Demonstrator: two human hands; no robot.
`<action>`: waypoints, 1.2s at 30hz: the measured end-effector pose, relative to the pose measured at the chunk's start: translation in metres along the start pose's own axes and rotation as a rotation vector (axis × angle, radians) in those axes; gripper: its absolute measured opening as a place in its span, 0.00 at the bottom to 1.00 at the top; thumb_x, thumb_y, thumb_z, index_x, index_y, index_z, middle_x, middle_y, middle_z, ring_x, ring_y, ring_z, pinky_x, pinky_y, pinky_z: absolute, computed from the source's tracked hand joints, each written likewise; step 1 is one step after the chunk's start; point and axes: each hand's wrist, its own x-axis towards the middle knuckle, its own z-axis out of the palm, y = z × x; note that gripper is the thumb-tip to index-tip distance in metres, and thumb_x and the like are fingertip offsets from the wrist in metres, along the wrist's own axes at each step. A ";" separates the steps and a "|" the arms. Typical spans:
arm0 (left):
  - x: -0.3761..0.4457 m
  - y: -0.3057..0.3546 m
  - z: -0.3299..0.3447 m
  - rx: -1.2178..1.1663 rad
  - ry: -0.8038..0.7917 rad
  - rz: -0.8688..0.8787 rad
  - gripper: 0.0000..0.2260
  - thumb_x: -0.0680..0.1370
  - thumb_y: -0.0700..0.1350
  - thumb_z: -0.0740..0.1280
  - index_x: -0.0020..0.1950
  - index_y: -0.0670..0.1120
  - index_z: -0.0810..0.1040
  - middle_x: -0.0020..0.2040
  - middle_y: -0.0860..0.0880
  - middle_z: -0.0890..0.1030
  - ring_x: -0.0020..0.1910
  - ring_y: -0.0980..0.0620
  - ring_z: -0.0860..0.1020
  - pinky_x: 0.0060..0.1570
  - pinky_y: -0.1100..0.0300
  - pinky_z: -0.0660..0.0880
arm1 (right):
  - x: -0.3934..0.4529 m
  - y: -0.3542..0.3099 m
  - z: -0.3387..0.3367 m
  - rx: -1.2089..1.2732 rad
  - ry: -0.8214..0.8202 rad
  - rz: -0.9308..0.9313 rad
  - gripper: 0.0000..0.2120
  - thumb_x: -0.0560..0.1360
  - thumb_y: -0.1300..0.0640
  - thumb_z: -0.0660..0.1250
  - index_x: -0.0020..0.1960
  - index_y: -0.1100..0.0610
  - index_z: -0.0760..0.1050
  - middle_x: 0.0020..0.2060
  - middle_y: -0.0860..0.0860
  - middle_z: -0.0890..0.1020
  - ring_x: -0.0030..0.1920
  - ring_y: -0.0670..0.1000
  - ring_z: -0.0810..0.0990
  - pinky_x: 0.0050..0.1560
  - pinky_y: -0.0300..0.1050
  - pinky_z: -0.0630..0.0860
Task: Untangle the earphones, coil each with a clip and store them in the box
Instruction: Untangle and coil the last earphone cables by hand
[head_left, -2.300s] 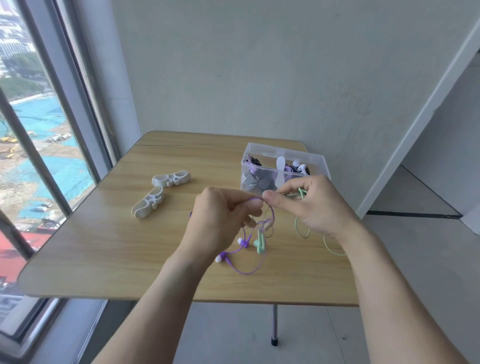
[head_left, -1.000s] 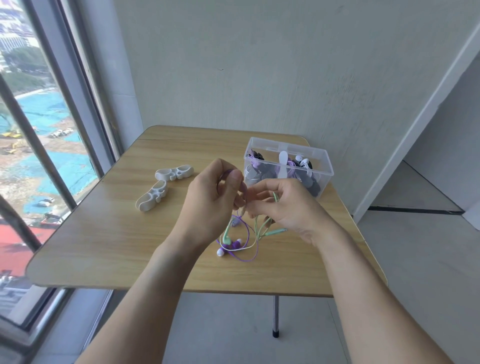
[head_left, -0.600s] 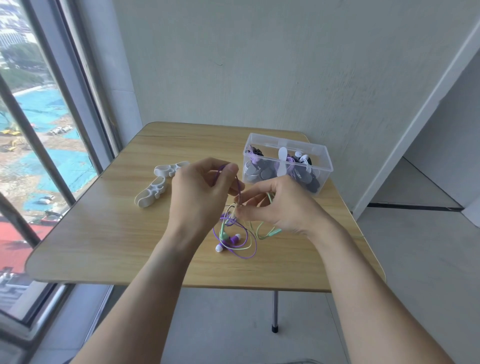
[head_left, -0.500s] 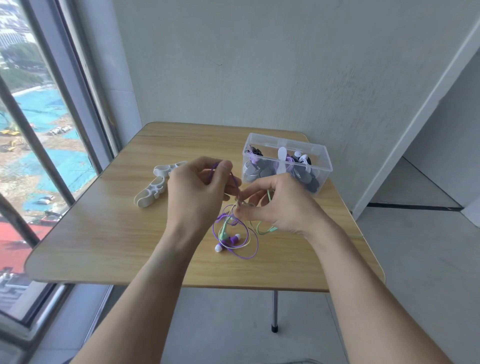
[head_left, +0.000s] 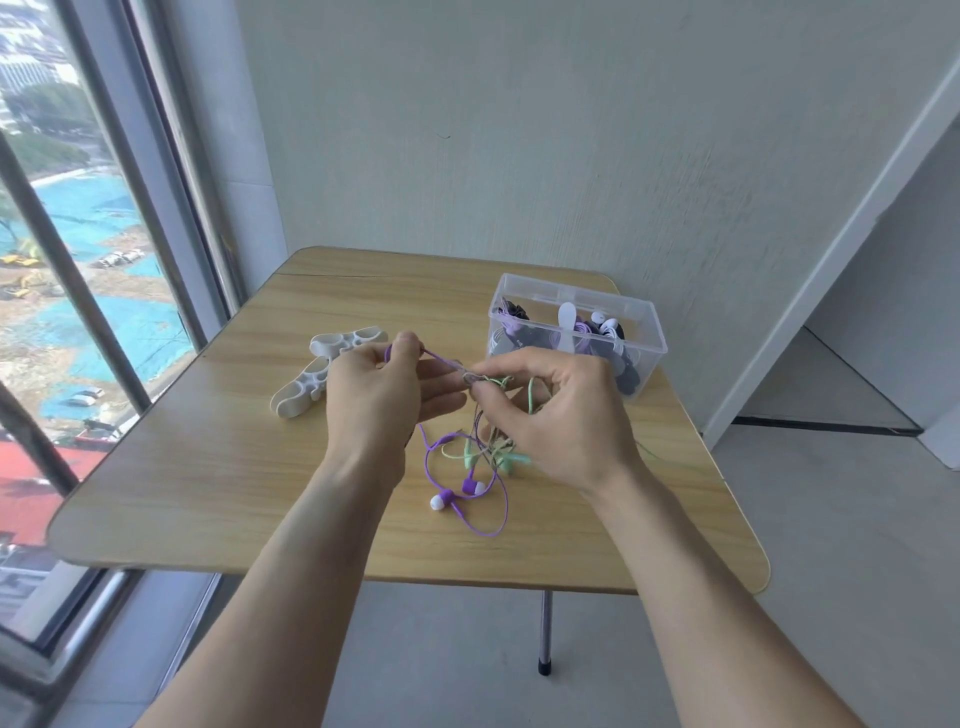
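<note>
Purple earphones and mint green earphones lie tangled together over the middle of the wooden table. My left hand pinches the purple cable near its plug between thumb and forefinger, and the cable runs taut to the right. My right hand pinches the knot of green and purple cable at its fingertips, above the loose loops. Both purple earbuds rest on the tabletop below my hands. A clear plastic box at the back right holds several coiled earphones with clips.
Two white cable clips lie on the table left of my left hand, partly hidden by it. A window with dark frames runs along the left. The wall stands right behind the table, and the floor drops away to the right.
My hands have drawn slightly apart, stretching a short length of purple cable between them. The loops below have loosened and spread on the table.
</note>
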 end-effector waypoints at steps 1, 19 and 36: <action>0.000 0.000 -0.001 0.036 -0.005 0.006 0.10 0.83 0.40 0.61 0.43 0.38 0.74 0.28 0.47 0.82 0.30 0.49 0.83 0.29 0.59 0.80 | 0.000 -0.001 -0.001 -0.001 -0.024 -0.015 0.05 0.74 0.57 0.73 0.45 0.47 0.84 0.33 0.51 0.85 0.29 0.62 0.82 0.29 0.58 0.77; 0.002 0.001 -0.008 0.294 -0.040 0.230 0.09 0.83 0.44 0.63 0.50 0.38 0.75 0.33 0.46 0.84 0.26 0.48 0.81 0.28 0.58 0.79 | 0.003 -0.014 -0.005 0.160 -0.446 0.195 0.05 0.80 0.61 0.67 0.52 0.54 0.72 0.40 0.57 0.85 0.30 0.50 0.76 0.35 0.41 0.74; 0.006 -0.002 -0.017 0.354 -0.218 0.307 0.09 0.78 0.43 0.72 0.44 0.39 0.78 0.34 0.45 0.84 0.32 0.50 0.80 0.36 0.57 0.78 | 0.005 -0.002 -0.009 0.102 -0.177 0.201 0.18 0.72 0.70 0.69 0.51 0.48 0.80 0.42 0.45 0.86 0.33 0.52 0.79 0.37 0.42 0.77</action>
